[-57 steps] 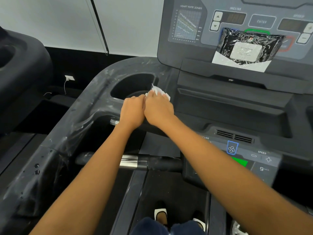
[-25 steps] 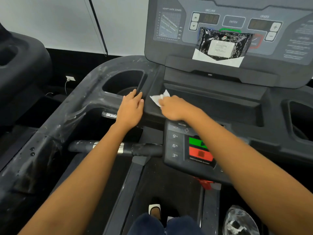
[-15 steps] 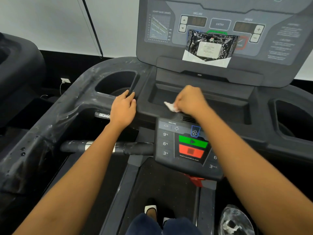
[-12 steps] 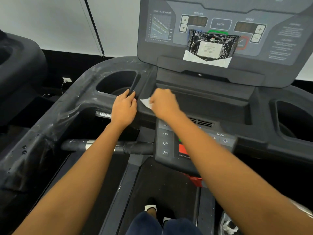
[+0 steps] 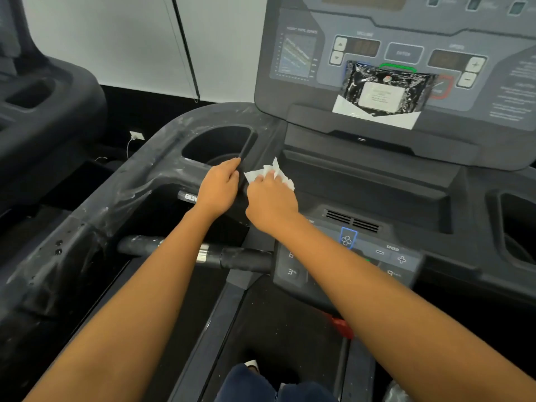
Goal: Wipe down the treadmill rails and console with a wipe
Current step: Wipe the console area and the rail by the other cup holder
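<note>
My right hand point(image 5: 271, 203) presses a crumpled white wipe point(image 5: 268, 173) onto the dark treadmill console tray point(image 5: 362, 181), at its left end. My left hand point(image 5: 219, 185) lies flat on the console edge just right of the left cup holder point(image 5: 216, 145), fingers together, holding nothing. The two hands are almost touching. The upright console display point(image 5: 406, 53) stands behind the tray. The left rail point(image 5: 87, 216) is still wrapped in scuffed clear film.
A black wipes packet point(image 5: 383, 91) leans on the display. The button panel point(image 5: 348, 253) with fan and speed keys sits under my right forearm. A grip bar point(image 5: 203, 255) crosses below my left arm. Another machine point(image 5: 43, 111) stands at the left. A right cup holder point(image 5: 519, 227) shows.
My right hand swept the wipe right along the tray, then back left, ending beside the left hand. The left hand stayed on the console edge.
</note>
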`<state>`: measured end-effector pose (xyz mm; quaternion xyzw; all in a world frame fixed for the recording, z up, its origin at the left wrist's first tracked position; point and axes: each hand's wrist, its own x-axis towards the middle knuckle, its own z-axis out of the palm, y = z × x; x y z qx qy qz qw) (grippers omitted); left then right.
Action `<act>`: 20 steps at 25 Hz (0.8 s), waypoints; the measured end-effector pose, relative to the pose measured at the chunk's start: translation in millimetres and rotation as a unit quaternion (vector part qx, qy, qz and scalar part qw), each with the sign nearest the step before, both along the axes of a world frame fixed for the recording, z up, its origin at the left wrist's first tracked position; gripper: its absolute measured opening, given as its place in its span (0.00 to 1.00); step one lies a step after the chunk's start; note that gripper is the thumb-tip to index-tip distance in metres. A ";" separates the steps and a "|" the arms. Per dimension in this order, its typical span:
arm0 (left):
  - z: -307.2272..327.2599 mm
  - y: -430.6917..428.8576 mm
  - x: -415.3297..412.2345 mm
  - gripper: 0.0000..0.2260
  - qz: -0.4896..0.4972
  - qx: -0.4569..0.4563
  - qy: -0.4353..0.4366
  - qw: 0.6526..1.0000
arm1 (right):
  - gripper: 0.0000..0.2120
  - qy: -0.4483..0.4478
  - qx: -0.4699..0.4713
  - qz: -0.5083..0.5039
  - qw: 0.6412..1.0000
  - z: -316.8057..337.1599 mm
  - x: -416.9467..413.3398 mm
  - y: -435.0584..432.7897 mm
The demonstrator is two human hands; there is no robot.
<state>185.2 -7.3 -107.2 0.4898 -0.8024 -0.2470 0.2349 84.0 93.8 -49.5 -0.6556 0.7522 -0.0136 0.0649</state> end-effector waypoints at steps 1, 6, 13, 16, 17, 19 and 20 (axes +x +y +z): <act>1.8 -3.2 3.6 0.19 -0.004 -0.004 -0.002 1.000 | 0.17 0.004 0.003 0.028 1.000 -3.5 1.7 -1.5; 0.3 -21.0 22.6 0.11 -0.018 -0.126 -0.104 0.986 | 0.29 -0.085 0.061 0.082 0.991 -16.4 -0.7 -52.9; 15.0 -51.6 27.0 0.14 -0.088 -0.126 -0.183 0.971 | 0.30 -0.127 0.068 -0.100 0.984 -15.8 16.7 -109.1; 11.9 -64.2 35.2 0.11 -0.115 -0.128 -0.200 0.965 | 0.29 -0.139 0.070 -0.114 0.981 -13.9 36.8 -97.6; 8.5 -69.1 39.9 0.12 -0.107 -0.133 -0.200 0.965 | 0.29 -0.131 0.068 -0.102 0.984 -16.0 46.4 -89.2; 1.7 -76.6 48.8 0.16 -0.089 -0.143 -0.185 0.968 | 0.30 -0.117 0.049 -0.084 0.988 -23.6 62.0 -78.2; 0.7 -79.0 52.3 0.17 -0.084 -0.148 -0.168 0.971 | 0.31 -0.125 0.032 -0.090 0.987 -26.8 65.2 -80.6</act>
